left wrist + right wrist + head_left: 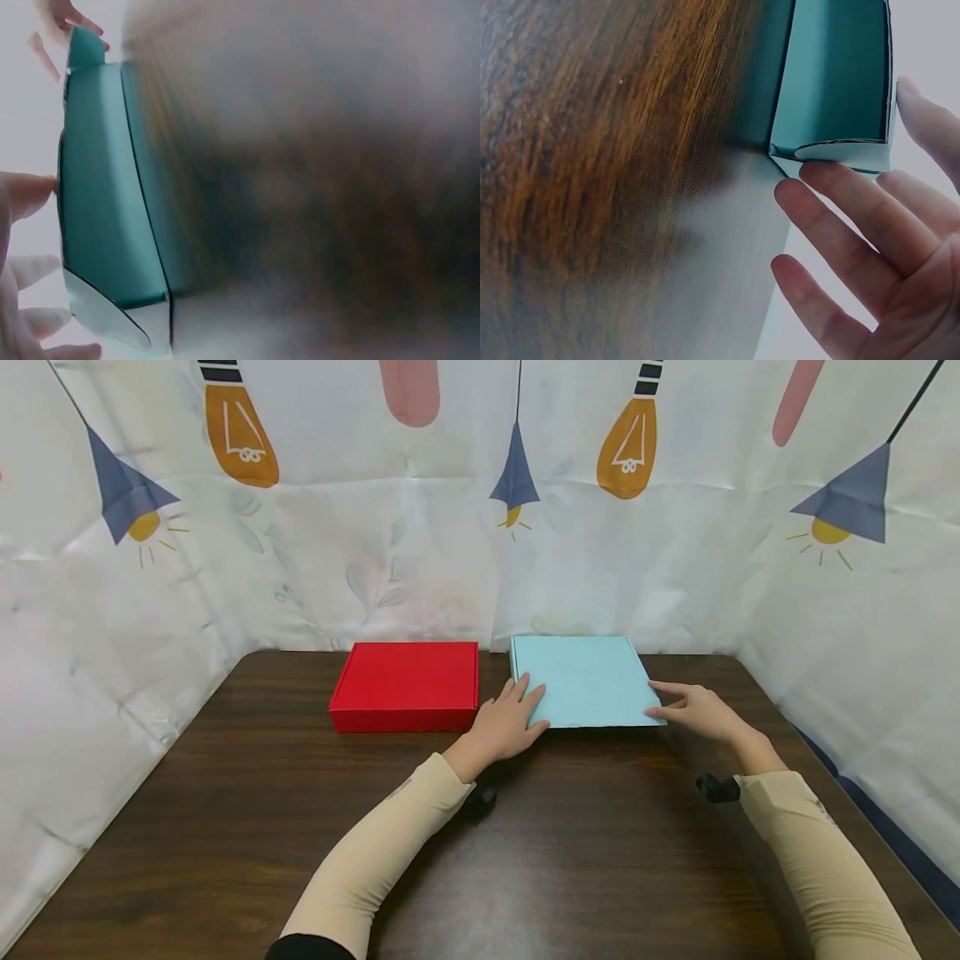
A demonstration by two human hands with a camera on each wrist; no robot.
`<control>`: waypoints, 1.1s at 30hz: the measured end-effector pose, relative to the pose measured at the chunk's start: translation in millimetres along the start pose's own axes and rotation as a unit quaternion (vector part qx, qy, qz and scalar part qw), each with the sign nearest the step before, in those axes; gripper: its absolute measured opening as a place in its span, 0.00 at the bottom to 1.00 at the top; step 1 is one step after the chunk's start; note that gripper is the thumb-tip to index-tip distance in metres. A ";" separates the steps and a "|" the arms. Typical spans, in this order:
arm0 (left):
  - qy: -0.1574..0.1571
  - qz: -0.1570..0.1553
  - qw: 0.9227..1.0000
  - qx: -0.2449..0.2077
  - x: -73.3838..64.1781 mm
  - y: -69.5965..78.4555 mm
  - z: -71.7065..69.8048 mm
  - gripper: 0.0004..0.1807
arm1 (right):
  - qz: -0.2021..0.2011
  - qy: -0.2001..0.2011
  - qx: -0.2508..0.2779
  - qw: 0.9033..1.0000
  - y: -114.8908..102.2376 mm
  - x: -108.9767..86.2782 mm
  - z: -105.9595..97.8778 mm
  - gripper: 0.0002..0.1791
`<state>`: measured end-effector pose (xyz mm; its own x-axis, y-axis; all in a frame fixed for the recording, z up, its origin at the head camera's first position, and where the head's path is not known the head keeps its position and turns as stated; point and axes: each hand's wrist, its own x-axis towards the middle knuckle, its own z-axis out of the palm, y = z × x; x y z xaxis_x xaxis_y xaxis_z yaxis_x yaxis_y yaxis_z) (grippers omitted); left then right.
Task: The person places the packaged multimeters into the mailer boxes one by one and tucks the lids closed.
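Observation:
A light blue cardboard box [581,681] lies at the far side of the table, its lid down over the top. The wrist views show a darker teal front side [105,180] below the lid edge, with a small rounded flap [840,150] at its corner. My left hand [502,727] rests spread on the box's front left corner, fingers on the lid. At the front right corner, my right hand [697,714] touches the edge with thumb and forefinger apart. Its fingers [870,214] are fairly straight beside the box corner in the right wrist view.
A red box [412,681], shut, sits just left of the blue one, close to my left hand. The dark wooden table [570,860] extends toward me. A white curtain [420,560] with printed lamps hangs behind the table's far edge.

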<state>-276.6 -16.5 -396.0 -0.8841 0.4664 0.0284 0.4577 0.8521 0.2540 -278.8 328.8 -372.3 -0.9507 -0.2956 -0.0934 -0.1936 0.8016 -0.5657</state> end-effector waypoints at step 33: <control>0.041 -0.091 0.974 -0.201 -23.4 -17.6 -6.1 0.37 | -0.011 -0.002 -0.004 1.000 0.9 1.0 -1.0 0.44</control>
<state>-264.5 -43.8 -395.3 -0.9595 0.2809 0.0203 0.2324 0.7490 0.6205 -280.1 329.7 -372.1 -0.9452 -0.3153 -0.0849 -0.2162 0.7991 -0.5610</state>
